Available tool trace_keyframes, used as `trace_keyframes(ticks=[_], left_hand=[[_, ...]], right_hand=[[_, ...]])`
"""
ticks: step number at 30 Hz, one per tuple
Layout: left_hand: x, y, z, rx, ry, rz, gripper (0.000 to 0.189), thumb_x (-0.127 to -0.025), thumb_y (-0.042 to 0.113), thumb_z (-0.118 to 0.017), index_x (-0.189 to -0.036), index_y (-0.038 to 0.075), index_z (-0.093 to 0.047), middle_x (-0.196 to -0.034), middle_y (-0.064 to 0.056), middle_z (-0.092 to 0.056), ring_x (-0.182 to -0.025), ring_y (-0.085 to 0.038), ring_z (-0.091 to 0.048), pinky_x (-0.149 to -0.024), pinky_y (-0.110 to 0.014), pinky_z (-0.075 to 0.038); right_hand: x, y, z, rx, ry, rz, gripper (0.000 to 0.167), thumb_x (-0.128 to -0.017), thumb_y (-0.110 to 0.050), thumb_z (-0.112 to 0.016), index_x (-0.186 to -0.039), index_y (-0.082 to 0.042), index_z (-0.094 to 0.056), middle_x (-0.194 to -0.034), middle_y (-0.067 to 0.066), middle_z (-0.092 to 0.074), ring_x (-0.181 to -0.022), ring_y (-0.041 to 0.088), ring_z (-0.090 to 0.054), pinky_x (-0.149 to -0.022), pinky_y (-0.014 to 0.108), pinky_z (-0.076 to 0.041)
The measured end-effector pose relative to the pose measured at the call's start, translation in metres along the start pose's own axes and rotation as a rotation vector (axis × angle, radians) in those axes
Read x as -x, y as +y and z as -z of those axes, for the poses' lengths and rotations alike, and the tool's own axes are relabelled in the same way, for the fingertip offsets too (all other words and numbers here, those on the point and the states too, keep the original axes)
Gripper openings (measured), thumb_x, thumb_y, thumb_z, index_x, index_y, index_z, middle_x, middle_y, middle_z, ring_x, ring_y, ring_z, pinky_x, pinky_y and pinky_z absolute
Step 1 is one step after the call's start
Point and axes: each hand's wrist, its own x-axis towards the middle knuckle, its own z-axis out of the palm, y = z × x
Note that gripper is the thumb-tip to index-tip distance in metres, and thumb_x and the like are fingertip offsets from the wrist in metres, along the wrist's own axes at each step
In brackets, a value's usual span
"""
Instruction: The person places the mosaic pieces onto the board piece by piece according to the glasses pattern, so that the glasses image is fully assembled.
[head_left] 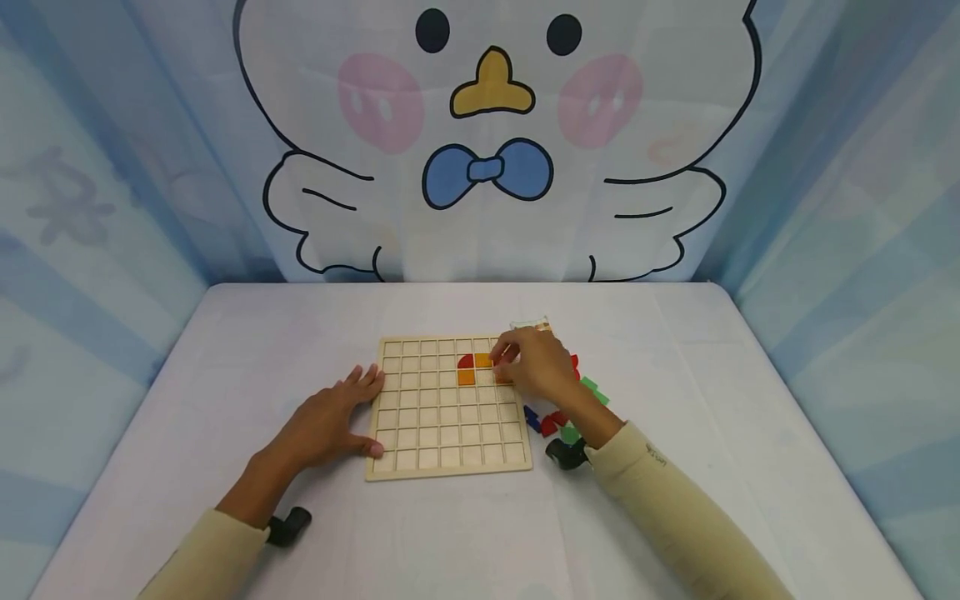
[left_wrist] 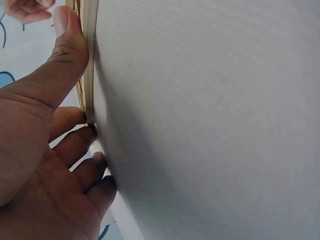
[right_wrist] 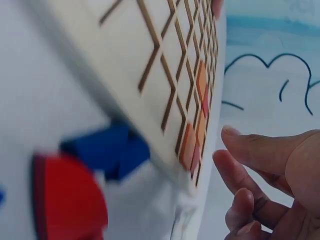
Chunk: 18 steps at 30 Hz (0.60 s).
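A wooden grid board [head_left: 450, 439] lies flat on the table. My left hand [head_left: 332, 422] rests at its left edge with fingers spread; in the left wrist view, the thumb [left_wrist: 70, 45] presses on the board's side. My right hand [head_left: 534, 362] hovers over the board's upper right corner. Its thumb and index finger are slightly apart, with nothing between them in the right wrist view. Set in the grid are a red rounded piece [head_left: 466, 362], an orange square [head_left: 483, 360] and another orange square [head_left: 467, 377]. More orange and red pieces [right_wrist: 188, 147] lie near that corner, partly hidden by the right hand in the head view.
Loose pieces lie right of the board, partly under the right forearm: blue [head_left: 532, 419], red [head_left: 550, 426] and green [head_left: 596, 391]. A small clear packet [head_left: 529, 323] sits behind the right hand. A printed curtain [head_left: 487, 242] stands beyond the table's far edge.
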Motion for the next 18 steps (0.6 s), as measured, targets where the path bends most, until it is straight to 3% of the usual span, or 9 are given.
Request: trace_keyframes(ticks=[12,18], left_hand=[[0.001,-0.001,0.0,0.01,0.009,-0.007,0.116,-0.073,0.043,-0.095,-0.165,0.007,-0.035,-0.174,-0.015,-0.028,-0.161,-0.046,-0.027,-0.125,-0.069,-0.031],[0.0,-0.003,0.001,0.018,0.016,-0.026,0.114,-0.074,0.042,-0.094,-0.165,0.006,-0.035,-0.174,-0.015,-0.028,-0.16,-0.047,-0.028,-0.125,-0.069,-0.031]], right_hand=[[0.004,0.044,0.029,0.017,0.026,-0.153,0.016,-0.093,-0.019,-0.083,-0.108,-0.02,-0.08,-0.098,0.003,-0.077,-0.096,0.027,-0.063,-0.073,0.036,-0.053],[0.009,0.064,0.036,0.074,0.018,-0.175,0.02,-0.096,-0.018,-0.08,-0.115,-0.016,-0.08,-0.115,0.01,-0.077,-0.107,0.031,-0.065,-0.084,0.044,-0.057]])
